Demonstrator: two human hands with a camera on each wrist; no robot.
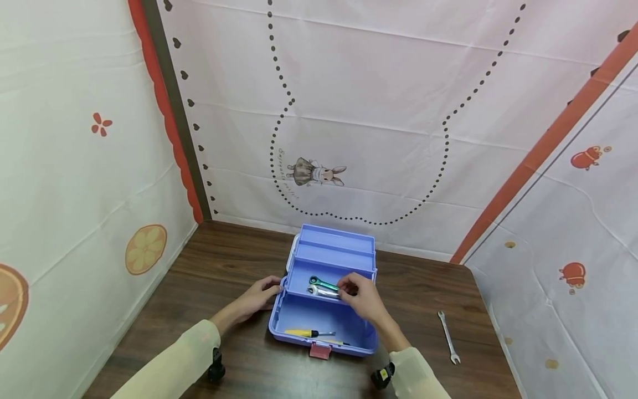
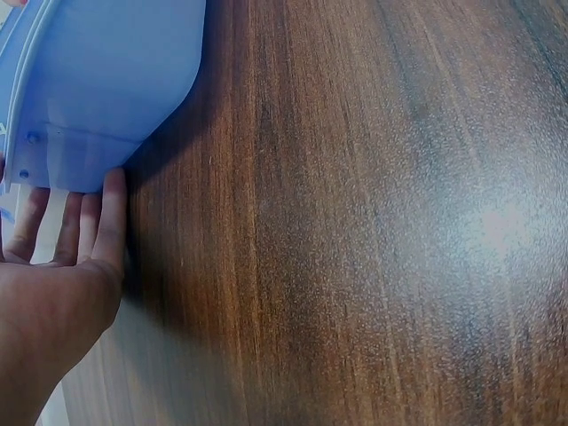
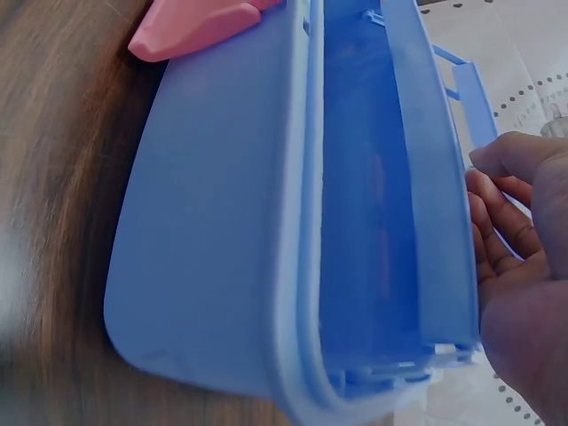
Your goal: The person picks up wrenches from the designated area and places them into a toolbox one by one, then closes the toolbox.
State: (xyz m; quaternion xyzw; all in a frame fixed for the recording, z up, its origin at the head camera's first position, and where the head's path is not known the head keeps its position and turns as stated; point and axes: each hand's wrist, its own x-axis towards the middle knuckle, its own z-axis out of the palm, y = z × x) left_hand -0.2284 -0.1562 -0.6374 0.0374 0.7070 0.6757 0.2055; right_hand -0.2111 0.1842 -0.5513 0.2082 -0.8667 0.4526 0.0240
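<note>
A blue toolbox [image 1: 324,350] stands unlatched on the table with its lid raised and inner tray [image 1: 298,277] up. In that tray lie a green ratchet wrench [image 1: 321,284] and a silver wrench [image 1: 324,292]. My right hand [image 1: 363,296] reaches over the tray's right part, thumb and forefinger pinching the green wrench's right end. The fingers hide the wrench ends. Against the box's left end rests my left hand [image 1: 256,296]; its fingers [image 2: 111,217] extend along the outer wall in the left wrist view. A yellow-handled screwdriver [image 1: 304,333] lies in the lower compartment.
To the right of the box, a double open-end wrench [image 1: 448,338] lies on the dark wood table [image 1: 423,377]. A pink latch [image 1: 320,351] hangs at the box front. Patterned cloth walls [image 1: 349,138] enclose the table at the back and both sides.
</note>
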